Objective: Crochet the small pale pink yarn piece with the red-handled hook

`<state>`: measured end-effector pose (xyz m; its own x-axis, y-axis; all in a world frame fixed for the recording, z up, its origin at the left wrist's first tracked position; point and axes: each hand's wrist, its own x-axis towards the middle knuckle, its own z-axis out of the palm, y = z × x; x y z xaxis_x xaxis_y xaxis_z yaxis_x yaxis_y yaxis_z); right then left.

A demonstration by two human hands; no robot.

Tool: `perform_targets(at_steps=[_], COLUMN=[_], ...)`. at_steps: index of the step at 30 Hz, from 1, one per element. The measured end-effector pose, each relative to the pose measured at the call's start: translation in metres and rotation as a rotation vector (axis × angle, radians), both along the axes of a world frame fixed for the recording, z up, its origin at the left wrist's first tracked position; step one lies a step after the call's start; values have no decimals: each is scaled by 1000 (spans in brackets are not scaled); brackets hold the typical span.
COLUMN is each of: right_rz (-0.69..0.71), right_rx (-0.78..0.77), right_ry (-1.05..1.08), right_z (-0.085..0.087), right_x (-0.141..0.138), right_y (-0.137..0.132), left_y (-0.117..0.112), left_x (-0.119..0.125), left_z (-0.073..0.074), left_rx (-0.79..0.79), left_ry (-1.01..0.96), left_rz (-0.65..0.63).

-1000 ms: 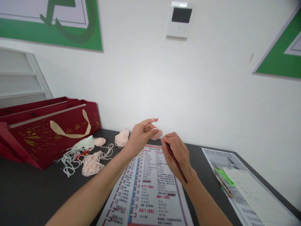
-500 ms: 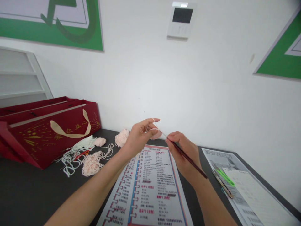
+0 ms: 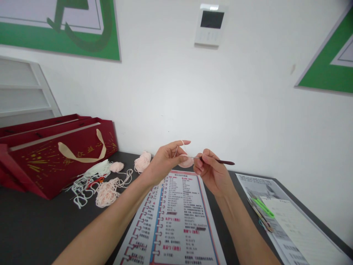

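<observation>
My left hand [image 3: 165,162] is raised above the table, with pale yarn looped over its outstretched index finger and a small pink crocheted piece [image 3: 187,162] pinched between thumb and fingers. Close beside it, my right hand [image 3: 211,171] grips a dark red crochet hook [image 3: 220,161]. The hook lies almost level, its metal tip at the pink piece. Below both hands lies a spiral-bound instruction sheet [image 3: 173,221] with red and blue print.
Dark table [image 3: 41,228] against a white wall. At the left stand dark red gift bags [image 3: 55,154], with tangled white and pink yarn [image 3: 102,184] and a pink yarn ball [image 3: 142,161] in front. Papers with green-handled tools [image 3: 263,208] lie at the right.
My right hand has turned the hook from pointing down toward my wrist to nearly level, its handle now sticking out to the right. The left hand has hardly moved.
</observation>
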<state>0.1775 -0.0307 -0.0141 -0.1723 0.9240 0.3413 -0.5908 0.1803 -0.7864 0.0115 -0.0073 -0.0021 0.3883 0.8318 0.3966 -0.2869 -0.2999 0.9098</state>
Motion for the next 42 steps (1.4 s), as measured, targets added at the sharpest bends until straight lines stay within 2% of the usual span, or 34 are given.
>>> perform_targets(at_steps=[4, 7, 10, 14, 16, 17, 19, 21, 23, 25, 32, 37, 42], right_rz=[-22, -175, -472, -918, -1032, -1047, -954, -744, -515, -388, -341, -304, -305], right_rx=[24, 174, 431, 931, 1100, 1134, 1049, 817, 599, 516, 461, 468, 472], right_ry=[6, -90, -386, -878, -935, -920, -840, -694, -506, -390, -430, -462, -482], right_z=[-4, -8, -15, -27, -31, -31, -28, -22, -15, -8, 2, 6, 7], right_x=[-10, -14, -15, -9, -7, -7, -7, -7, -6, -4, 9, 14, 15], right_y=[-3, -6, -8, -6, -4, -3, -3, -4, -6, -7, -14, -18, -21], left_y=[3, 3, 0, -7, -9, -10, -9, -6, -3, 0, 6, 6, 7], left_x=[-1, -2, 2, 11, 12, 12, 9, 5, -1, -5, -13, -19, -22], left_z=[-1, -1, -2, -1, 0, 1, 3, 4, 5, 5, 5, 7, 8], left_rx=[-95, -149, -171, -208, -272, -315, -403, -455, -453, -426, -388, -404, -400], left_ry=[-24, -40, -57, -102, -137, -158, -194, -214, -221, -217, -178, -129, -129], left_rz=[-96, -141, -133, -92, -121, -148, -199, -217, -209, -198, -262, -345, -369])
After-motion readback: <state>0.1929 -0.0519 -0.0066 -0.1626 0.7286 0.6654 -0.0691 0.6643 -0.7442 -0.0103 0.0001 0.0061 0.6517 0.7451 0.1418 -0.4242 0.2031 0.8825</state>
